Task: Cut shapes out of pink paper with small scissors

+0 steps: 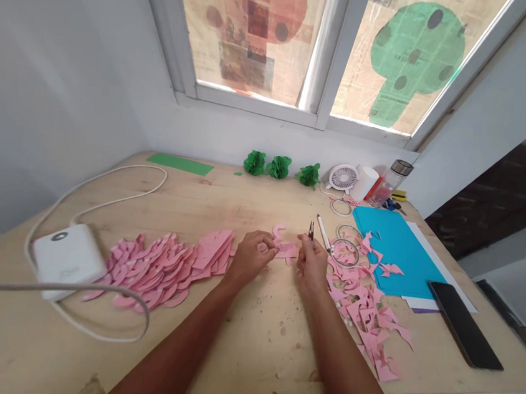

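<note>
My left hand (pixel 253 252) is closed, thumb and fingers pinched on a piece of pink paper (pixel 286 249) just above the table. A curved pink strip (pixel 279 230) lies behind that piece. To the right, my right hand (pixel 311 261) is wrapped round a pair of small scissors (pixel 311 229), their dark tips pointing up and away from me; the handles are hidden in my fingers. Left of my left hand is an overlapping pile of cut pink paper shapes (pixel 156 267). Beside my right hand lie loose pink paper scraps (pixel 368 314).
A white power bank (pixel 69 255) with a looping cable (pixel 101 170) lies at left. Green paper flowers (pixel 278 167), a small fan (pixel 342 178) and a bottle (pixel 390 183) stand at the back. Blue paper (pixel 400 252), a white pen (pixel 323 231) and a black phone (pixel 464 326) lie right.
</note>
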Demonstrator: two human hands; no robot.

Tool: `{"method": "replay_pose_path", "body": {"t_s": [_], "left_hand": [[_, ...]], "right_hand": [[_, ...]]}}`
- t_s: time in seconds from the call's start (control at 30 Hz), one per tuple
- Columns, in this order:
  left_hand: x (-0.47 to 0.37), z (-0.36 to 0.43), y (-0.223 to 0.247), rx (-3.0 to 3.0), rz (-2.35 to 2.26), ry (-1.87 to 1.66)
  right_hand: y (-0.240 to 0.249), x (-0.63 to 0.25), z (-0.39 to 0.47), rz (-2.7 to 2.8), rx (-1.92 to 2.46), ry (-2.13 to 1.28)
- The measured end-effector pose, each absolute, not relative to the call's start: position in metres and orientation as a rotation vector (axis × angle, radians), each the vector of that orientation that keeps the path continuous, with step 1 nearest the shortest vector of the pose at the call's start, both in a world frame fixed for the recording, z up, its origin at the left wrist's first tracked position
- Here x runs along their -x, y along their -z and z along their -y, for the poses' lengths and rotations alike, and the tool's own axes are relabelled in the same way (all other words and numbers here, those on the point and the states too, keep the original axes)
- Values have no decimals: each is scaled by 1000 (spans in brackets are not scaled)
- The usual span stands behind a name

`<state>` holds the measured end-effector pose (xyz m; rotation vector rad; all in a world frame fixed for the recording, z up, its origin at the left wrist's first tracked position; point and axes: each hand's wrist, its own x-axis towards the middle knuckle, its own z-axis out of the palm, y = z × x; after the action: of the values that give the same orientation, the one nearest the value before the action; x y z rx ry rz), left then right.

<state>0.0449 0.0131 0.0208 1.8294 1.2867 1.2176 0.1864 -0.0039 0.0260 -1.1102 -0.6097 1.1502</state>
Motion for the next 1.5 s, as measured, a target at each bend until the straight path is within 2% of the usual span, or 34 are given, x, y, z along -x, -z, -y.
{"method": "replay_pose_path", "body": {"t_s": [0.27, 0.6, 0.83, 1.1, 1.5], "left_hand": [[-50, -10, -16, -1453, -1197, -1195], [-45, -12, -24, -1170, -1370, -1557], [-53, -1, -32, -1233, -1203, -1288], [-50, -10, -26, -784, -941, -1082], [-46, -8, -28, -707, -873, -1066]], "right_hand": [[-25, -183, 4, 640, 1091, -1151], [-21, -187, 2, 546, 1068, -1169], [-20, -187, 1, 718, 1104, -1019], [-25, -181, 9, 1048, 1060, -1009], [-26, -178, 9, 985, 1107, -1064]]}}
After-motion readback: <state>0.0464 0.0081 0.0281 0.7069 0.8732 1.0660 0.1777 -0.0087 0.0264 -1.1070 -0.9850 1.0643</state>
